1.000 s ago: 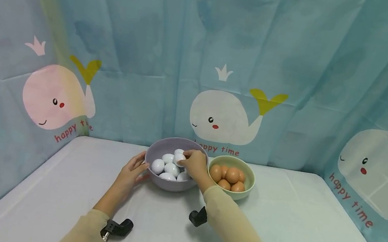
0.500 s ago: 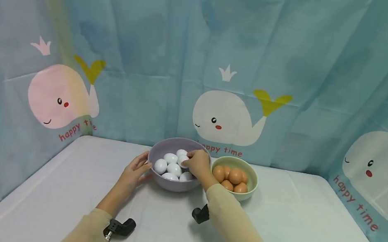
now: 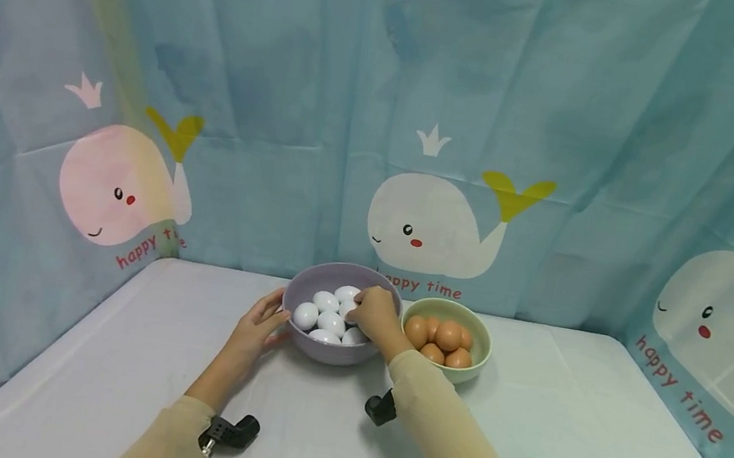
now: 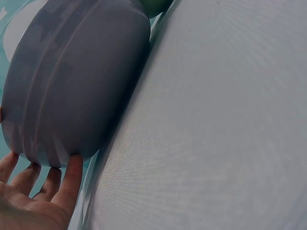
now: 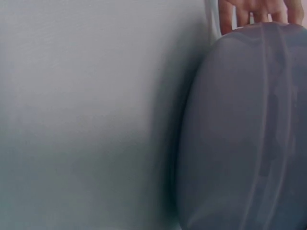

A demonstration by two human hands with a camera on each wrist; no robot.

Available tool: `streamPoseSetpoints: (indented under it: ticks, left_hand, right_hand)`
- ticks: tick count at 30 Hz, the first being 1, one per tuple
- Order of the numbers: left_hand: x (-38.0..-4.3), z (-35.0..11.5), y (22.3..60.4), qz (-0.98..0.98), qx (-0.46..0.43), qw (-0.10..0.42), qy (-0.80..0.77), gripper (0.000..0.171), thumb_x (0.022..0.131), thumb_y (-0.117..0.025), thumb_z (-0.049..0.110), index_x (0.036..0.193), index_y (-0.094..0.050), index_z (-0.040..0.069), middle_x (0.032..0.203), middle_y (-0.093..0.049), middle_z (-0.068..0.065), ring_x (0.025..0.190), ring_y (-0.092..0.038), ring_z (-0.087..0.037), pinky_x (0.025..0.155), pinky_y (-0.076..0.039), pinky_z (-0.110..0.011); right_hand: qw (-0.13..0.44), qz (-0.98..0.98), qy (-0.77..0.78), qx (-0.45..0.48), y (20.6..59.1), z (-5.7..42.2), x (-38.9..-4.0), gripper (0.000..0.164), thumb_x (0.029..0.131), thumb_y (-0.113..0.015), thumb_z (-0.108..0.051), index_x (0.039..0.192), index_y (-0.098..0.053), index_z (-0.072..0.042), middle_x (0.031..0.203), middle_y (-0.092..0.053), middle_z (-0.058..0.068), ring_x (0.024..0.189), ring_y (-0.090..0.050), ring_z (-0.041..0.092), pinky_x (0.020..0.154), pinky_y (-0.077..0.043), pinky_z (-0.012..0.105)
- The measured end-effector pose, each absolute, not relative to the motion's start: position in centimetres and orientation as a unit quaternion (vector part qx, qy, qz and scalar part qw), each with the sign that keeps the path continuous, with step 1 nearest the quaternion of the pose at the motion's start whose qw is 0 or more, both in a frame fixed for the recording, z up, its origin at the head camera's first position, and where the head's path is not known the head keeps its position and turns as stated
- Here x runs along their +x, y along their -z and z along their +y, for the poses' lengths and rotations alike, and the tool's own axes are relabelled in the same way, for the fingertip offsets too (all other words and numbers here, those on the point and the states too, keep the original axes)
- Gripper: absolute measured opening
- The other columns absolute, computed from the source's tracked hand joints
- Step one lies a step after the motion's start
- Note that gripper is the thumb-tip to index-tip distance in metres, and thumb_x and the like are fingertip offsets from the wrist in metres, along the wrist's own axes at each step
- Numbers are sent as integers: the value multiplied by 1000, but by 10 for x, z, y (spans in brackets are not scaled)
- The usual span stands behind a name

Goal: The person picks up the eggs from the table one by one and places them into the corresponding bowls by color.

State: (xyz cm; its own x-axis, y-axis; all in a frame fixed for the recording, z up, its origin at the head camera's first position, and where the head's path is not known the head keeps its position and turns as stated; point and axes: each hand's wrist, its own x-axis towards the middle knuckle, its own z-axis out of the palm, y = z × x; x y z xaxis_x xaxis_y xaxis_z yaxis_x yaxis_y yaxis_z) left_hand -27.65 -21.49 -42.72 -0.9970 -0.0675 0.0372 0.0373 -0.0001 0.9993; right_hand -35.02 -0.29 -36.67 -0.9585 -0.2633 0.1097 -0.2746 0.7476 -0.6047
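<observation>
Inside the purple bowl (image 3: 316,281) lie several white eggs (image 3: 330,323). My right hand (image 3: 377,314) reaches over the bowl's right side, and its fingers hold one white egg (image 3: 348,309) among the others; the hand partly covers it. My left hand (image 3: 257,327) is at the bowl's left side. In the left wrist view, its spread fingers (image 4: 71,179) touch the outer wall of the bowl (image 4: 86,81) with their tips. In the right wrist view the bowl's outside (image 5: 230,129) fills the right part, and the right hand's grasp is out of sight.
Close to the purple bowl's right side stands a green bowl (image 3: 483,349) with several brown eggs (image 3: 448,336). Both stand on a white-covered table (image 3: 564,433) near its back edge. Behind hangs a blue curtain (image 3: 302,93) with printed whales.
My right hand has lowered slightly with the white egg, which now sits among the other eggs. The left hand stays against the bowl. The whole view has shifted slightly.
</observation>
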Motion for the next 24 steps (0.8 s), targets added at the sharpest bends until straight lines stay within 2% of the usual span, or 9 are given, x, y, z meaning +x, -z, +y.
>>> streamPoseSetpoints:
  ticks: [9,14,20,24]
  left_hand:
    - [-281,-211,426,-702,6,31,711,61,103,-53,21,158,-27,16,167,-21,-5,153,-26,-24,113,-45,-44]
    - [-282,-207,425,-700,4,32,714,60,104,-53,21,158,-26,15,167,-21,-6,153,-26,-26,114,-44,-46]
    - [-283,-207,425,-697,-1,31,717,61,103,-54,20,157,-27,13,166,-22,-8,152,-28,-27,113,-45,-46]
    - [-280,-212,421,-703,15,36,710,59,103,-54,21,156,-29,12,166,-24,-9,151,-28,-28,112,-46,-46]
  right_hand:
    - [15,-943,-306,133,367,-1,-351,31,79,-82,-10,108,-75,0,113,-74,11,113,-67,26,96,-58,37]
    - [26,-948,-288,136,365,3,-351,22,80,-80,-8,101,-77,-2,106,-76,9,104,-70,25,89,-60,35]
    - [63,-914,-377,134,362,17,-352,18,89,-72,-13,102,-78,-2,104,-77,10,105,-69,27,90,-59,37]
    - [111,-867,-463,147,349,45,-351,22,94,-68,-20,103,-78,-3,103,-77,12,98,-71,26,83,-60,38]
